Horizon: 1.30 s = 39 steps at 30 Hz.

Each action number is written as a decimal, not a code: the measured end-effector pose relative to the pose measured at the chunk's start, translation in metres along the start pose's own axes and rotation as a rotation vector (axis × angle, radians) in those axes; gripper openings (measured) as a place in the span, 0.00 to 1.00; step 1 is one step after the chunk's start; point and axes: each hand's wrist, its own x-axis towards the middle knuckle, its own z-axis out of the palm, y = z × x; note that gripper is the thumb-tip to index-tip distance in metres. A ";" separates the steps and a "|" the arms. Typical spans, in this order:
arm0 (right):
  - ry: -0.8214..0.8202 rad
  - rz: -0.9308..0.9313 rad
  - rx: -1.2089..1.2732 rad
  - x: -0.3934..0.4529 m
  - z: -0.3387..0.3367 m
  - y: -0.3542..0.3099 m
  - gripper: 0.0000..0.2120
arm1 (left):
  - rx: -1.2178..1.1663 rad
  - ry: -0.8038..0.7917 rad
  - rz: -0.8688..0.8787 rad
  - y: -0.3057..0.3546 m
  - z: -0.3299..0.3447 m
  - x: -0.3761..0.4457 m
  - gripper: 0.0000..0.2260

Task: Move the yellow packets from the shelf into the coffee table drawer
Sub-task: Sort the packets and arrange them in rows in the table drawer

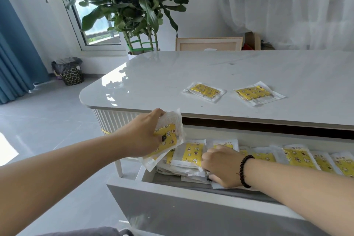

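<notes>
- The drawer [191, 201] of the coffee table [191, 74] stands pulled open across the lower half of the frame, its grey-white front panel nearest the camera.
- Inside it lies a row of packets [298, 157]: flat clear-white sachets, each with a bright yellow panel printed with small stars, moons and brown-and-white shapes. They run from lower centre to the right edge, overlapping one another, with a looser heap at the left end.
- The left hand [145, 136], at centre left, grips a small stack [168, 138] of the same packets, thumb across the yellow face and fingers curled round the top edge. The stack is tilted and held over the drawer's left end, its lower edge touching or just above the heap; I cannot tell which.
- The right hand [222, 166], at lower centre, reaches into the drawer with fingers curled down among the packets. Its fingertips are hidden, so whether it pinches one or only presses on them cannot be told. A dark bead bracelet [245, 170] circles its wrist.
- Two more packets lie flat on the glossy white tabletop, right of centre: one [205, 91] nearer the middle, the other [254, 93] just to its right, apart from each other.
- A leafy plant [126, 2] rises behind the table at upper centre, and a bin [70, 73] sits on the floor at left.
</notes>
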 end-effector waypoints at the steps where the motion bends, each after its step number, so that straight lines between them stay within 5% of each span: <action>1: 0.004 -0.001 -0.009 0.001 0.001 0.001 0.11 | 0.001 0.001 -0.002 0.000 0.000 0.000 0.24; 11: 0.157 0.272 0.321 0.009 -0.008 0.007 0.22 | -0.001 0.005 -0.004 -0.002 0.000 0.001 0.24; 19: 0.134 0.323 0.347 0.016 -0.008 0.002 0.20 | 0.029 -0.013 -0.006 0.001 0.004 0.003 0.26; 23: 0.213 0.526 0.332 -0.002 -0.016 0.012 0.16 | 0.028 -0.019 0.015 0.003 0.006 0.002 0.25; 30: -0.130 0.655 0.436 -0.044 0.015 0.026 0.25 | 0.029 -0.052 0.030 0.008 0.008 -0.002 0.25; 35: -0.052 0.679 0.399 -0.047 0.006 0.021 0.24 | -0.063 -0.004 0.014 0.019 0.007 -0.003 0.21; 39: 0.206 0.703 0.699 -0.048 -0.025 0.035 0.16 | -0.423 0.079 -0.067 0.037 0.008 -0.003 0.13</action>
